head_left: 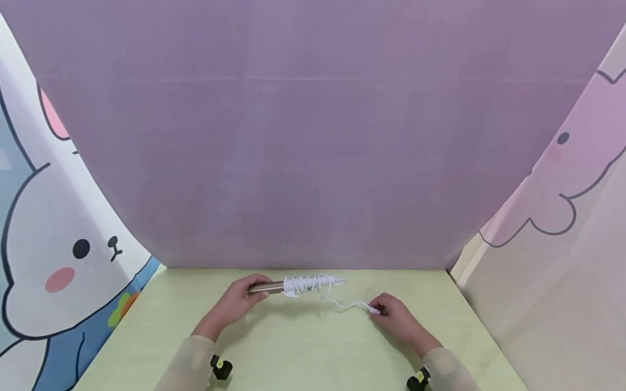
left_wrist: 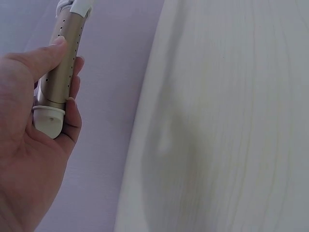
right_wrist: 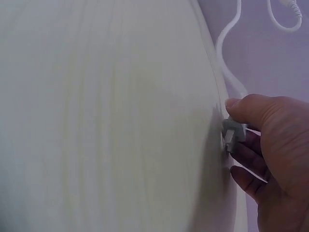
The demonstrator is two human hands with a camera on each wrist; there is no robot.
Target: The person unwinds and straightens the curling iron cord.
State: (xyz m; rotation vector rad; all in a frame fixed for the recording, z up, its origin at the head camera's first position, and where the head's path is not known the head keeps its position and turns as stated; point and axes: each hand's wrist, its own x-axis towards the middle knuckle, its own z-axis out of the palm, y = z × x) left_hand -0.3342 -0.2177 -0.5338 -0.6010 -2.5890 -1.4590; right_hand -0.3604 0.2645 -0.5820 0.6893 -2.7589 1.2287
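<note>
My left hand (head_left: 236, 302) grips the gold barrel (left_wrist: 62, 79) of a curling iron (head_left: 303, 284), held sideways above the table. In the left wrist view the thumb lies along the perforated barrel and the fingers wrap its far side, near the pale end cap (left_wrist: 48, 121). Several turns of white cord (right_wrist: 222, 48) are wound round the white handle. A loose stretch of that cord runs right to the plug (right_wrist: 233, 131), which my right hand (head_left: 398, 321) pinches between thumb and fingers. The plug's prongs point out from the fingertips in the right wrist view.
Beneath both hands is a pale wood-grain table (head_left: 313, 353). A purple backdrop (head_left: 313, 163) rises at its far edge. Cartoon-printed panels flank it, a white rabbit (head_left: 44, 228) on the left and a pink figure (head_left: 577, 157) on the right.
</note>
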